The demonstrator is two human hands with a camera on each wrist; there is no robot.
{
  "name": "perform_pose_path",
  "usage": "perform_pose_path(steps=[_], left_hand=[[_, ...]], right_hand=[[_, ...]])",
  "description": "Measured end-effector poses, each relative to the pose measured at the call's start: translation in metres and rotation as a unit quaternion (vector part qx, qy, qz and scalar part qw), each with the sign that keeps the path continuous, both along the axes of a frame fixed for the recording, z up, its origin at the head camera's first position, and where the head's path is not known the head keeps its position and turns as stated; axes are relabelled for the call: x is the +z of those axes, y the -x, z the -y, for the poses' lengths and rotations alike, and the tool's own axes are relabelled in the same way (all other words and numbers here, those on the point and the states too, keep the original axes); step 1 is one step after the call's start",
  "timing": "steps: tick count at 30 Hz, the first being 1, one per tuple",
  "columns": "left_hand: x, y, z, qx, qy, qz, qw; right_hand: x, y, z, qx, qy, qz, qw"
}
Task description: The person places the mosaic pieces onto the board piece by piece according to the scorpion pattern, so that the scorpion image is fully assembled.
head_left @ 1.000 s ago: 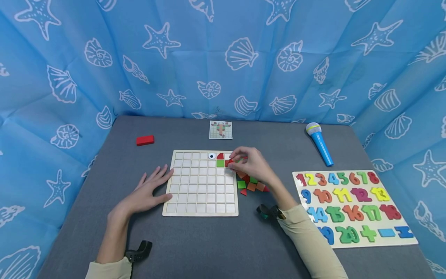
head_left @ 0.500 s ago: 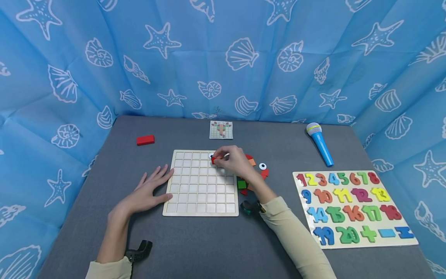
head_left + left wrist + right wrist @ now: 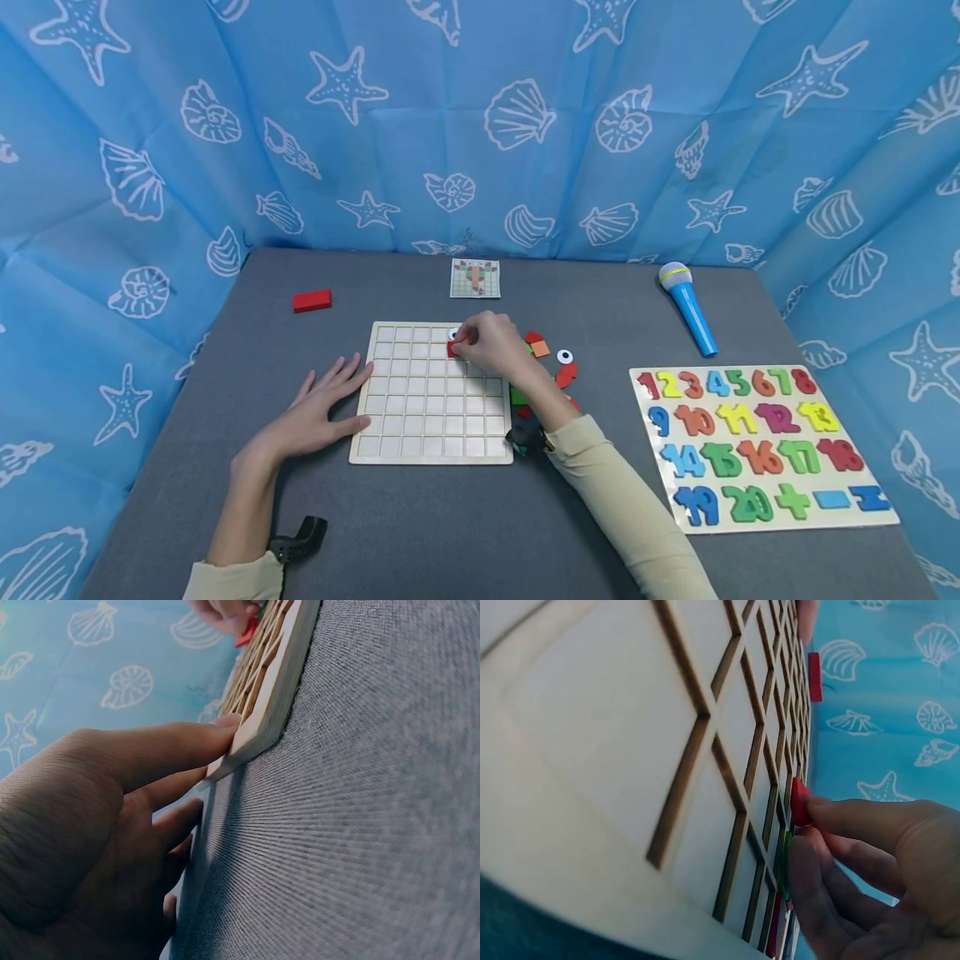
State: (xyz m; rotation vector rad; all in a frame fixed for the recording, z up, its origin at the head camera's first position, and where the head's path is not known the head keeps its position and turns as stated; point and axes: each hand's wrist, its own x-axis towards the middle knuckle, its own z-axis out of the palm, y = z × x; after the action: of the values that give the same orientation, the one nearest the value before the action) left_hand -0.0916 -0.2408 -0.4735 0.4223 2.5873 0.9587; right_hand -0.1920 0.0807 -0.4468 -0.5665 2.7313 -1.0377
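Between the thumb and fingertips of my right hand (image 3: pixel 491 343) is a small red tile (image 3: pixel 800 802), pinched over the upper part of the wooden grid board (image 3: pixel 420 400). A round eye tile (image 3: pixel 453 333) lies just above it, partly covered by the fingers. In the right wrist view, a green tile (image 3: pixel 785 866) sits in the grid close below the fingertips. My left hand (image 3: pixel 318 412) rests with spread fingers at the board's left edge, and its thumb touches the rim in the left wrist view. The right hand hides the board's upper right cells from the head camera.
Loose red, orange and green tiles and another eye tile (image 3: pixel 565 357) lie right of the board. A pattern card (image 3: pixel 475 278) is behind it. A red block (image 3: pixel 312 301), a toy microphone (image 3: pixel 688 308) and a number puzzle (image 3: pixel 757 450) lie further out.
My right hand has moved left across the board's upper part with the red tile, from the right-hand cells to just below the eye tile. The left hand stays put.
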Motion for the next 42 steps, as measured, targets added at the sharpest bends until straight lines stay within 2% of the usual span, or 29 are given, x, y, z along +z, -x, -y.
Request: perform_pose_path(steps=[3,7,10,18,23,30,35,42], left_hand=[[0.0,0.0,0.0,0.0,-0.003,-0.001,1.0],[-0.001,-0.001,0.0,0.003,-0.017,-0.008,0.9998],[0.0,-0.002,-0.001,0.004,-0.024,-0.011,0.9997],[0.001,-0.001,-0.001,0.004,0.001,0.0,1.0],[0.002,-0.001,-0.001,0.006,0.003,0.0,1.0],[0.001,-0.001,-0.002,0.008,0.007,-0.001,0.9999],[0.002,-0.001,-0.002,0.01,0.011,-0.001,0.9999],[0.001,-0.001,-0.002,0.009,0.011,-0.002,0.9999]], right_hand=[[0.001,-0.001,0.003,-0.001,-0.024,-0.007,0.9997],[0.002,-0.002,0.003,-0.002,-0.026,-0.01,0.9996],[0.002,-0.003,0.001,0.002,-0.009,-0.004,0.9999],[0.001,-0.006,-0.021,0.011,0.062,0.018,0.9978],[0.003,-0.009,-0.042,0.01,0.077,0.032,0.9965],[-0.002,-0.011,-0.081,-0.024,0.063,0.044,0.9968],[-0.003,-0.012,-0.105,-0.043,0.034,0.038,0.9978],[-0.003,-0.011,-0.123,-0.068,-0.012,0.047,0.9966]])
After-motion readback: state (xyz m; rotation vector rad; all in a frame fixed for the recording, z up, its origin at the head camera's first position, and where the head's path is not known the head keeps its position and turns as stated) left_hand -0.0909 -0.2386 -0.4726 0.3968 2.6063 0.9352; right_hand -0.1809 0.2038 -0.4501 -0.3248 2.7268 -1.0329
